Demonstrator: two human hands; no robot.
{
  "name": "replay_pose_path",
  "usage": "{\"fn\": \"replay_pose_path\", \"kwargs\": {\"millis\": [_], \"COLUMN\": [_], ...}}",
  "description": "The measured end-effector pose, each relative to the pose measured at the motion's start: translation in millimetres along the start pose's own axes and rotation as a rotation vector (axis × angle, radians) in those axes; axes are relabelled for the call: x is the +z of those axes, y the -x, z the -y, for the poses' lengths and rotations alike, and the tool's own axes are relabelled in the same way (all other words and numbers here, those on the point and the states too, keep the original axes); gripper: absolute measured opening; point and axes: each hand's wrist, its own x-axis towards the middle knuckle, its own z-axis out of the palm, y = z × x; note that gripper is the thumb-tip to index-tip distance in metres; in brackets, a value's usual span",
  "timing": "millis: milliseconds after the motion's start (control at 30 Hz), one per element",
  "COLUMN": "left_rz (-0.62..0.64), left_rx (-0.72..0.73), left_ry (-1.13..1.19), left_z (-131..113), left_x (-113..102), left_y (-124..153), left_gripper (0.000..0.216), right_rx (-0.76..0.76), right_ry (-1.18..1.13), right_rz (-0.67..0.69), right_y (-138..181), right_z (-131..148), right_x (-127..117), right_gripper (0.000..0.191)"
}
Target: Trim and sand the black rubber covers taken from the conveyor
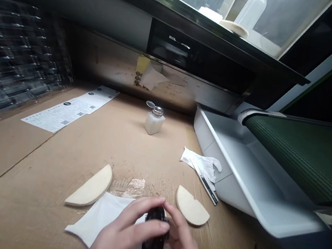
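Between my two hands, low in the middle of the head view, is a small glossy black oval object [154, 239] whose kind I cannot make out. My left hand [128, 231] grips it from the left, thumb across its face. My right hand [181, 243] closes on it from the right, and the fingertips of both hands meet at its top. Beneath them lies a white cloth [102, 219] on the cardboard-covered table. A pale half-round pad [90, 188] rests left of the hands, and another notched half-round pad [193, 206] lies to the right.
A square pump bottle [154, 121] with its lid up stands farther back. White gloves [202, 163] and a pen-like tool [207, 184] lie beside a grey tray [256, 188]. Printed sheets [71, 108] and stacked clear trays [17, 52] are at left; a green conveyor belt [305, 153] is at right.
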Motion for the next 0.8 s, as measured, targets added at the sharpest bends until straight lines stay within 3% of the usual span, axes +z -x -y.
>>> {"fn": "replay_pose_path", "kwargs": {"millis": [167, 267, 400, 533, 667, 800], "left_rz": [-0.23, -0.334, -0.375, -0.406, -0.41, -0.395], "left_rx": [-0.49, -0.614, -0.701, -0.698, -0.684, -0.63], "left_ry": [0.765, 1.107, 1.256, 1.244, 1.23, 1.212], "left_z": [11, 18, 19, 19, 22, 24], "left_x": [-1, 0, 0, 2, 4, 6], "left_y": [-14, -21, -26, -27, -26, -24], "left_gripper": [0.031, 0.034, 0.031, 0.024, 0.026, 0.027], "right_rx": [-0.27, -0.186, -0.05, -0.017, -0.125, -0.347], "right_ry": [0.854, 1.095, 1.126, 1.055, 0.877, 0.812], "right_rz": [-0.146, -0.127, -0.009, 0.0, -0.128, -0.188], "right_y": [-16, -24, -30, -35, -39, -37], "right_z": [-14, -21, -27, -25, -14, -1], "right_x": [-44, -57, -59, -62, -62, -37], "right_gripper": [0.03, 0.033, 0.041, 0.036, 0.026, 0.026]}}
